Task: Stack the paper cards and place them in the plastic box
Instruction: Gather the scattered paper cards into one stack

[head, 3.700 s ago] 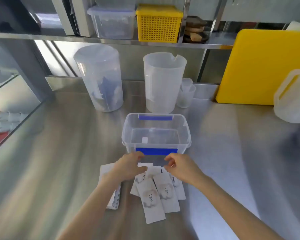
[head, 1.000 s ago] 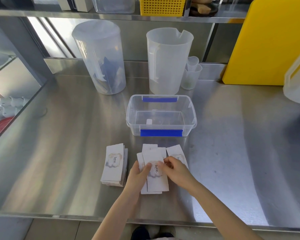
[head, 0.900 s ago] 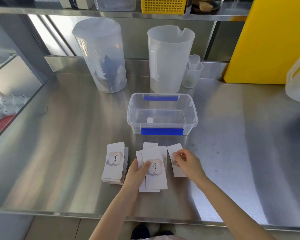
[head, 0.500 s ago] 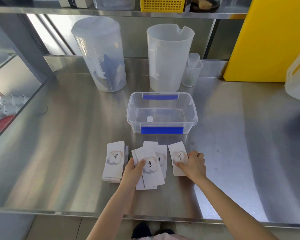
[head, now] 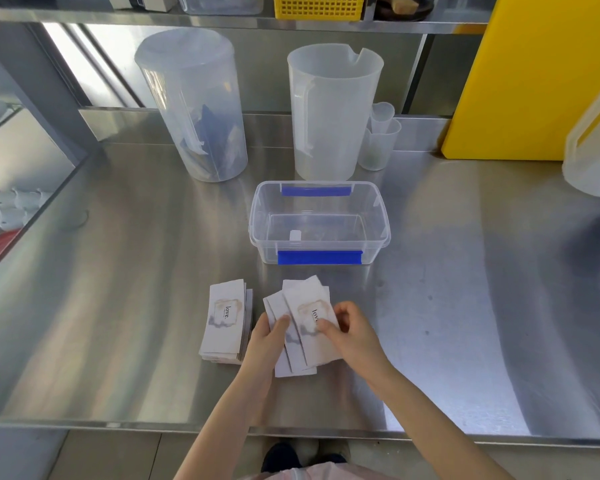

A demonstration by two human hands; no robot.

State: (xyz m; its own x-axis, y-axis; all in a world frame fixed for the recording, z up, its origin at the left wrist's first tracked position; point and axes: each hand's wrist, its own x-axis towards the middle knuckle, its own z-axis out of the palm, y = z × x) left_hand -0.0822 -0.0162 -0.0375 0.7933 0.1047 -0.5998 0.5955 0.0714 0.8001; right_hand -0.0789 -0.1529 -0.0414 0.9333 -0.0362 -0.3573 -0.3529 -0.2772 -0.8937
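White paper cards printed "love" lie on the steel counter near its front edge. A fanned bunch of cards [head: 303, 318] is held between both hands: my left hand [head: 267, 339] grips its left edge with the thumb on top, and my right hand [head: 352, 332] pinches the topmost card on the right. A neat stack of cards [head: 224, 322] rests just left of my left hand. The clear plastic box [head: 378, 220] with blue clips stands open right behind the cards and holds only a small white tag.
Two tall translucent jugs [head: 194, 109] [head: 329, 112] and small measuring cups [head: 378, 140] stand behind the box. A yellow cutting board [head: 534, 77] leans at the back right, beside a white container [head: 596, 140]. The counter's front edge [head: 118, 422] runs below my forearms.
My right hand slid the single card from the right onto the fanned bunch under my left hand. No card lies alone on the right now. The left stack and box stayed put.
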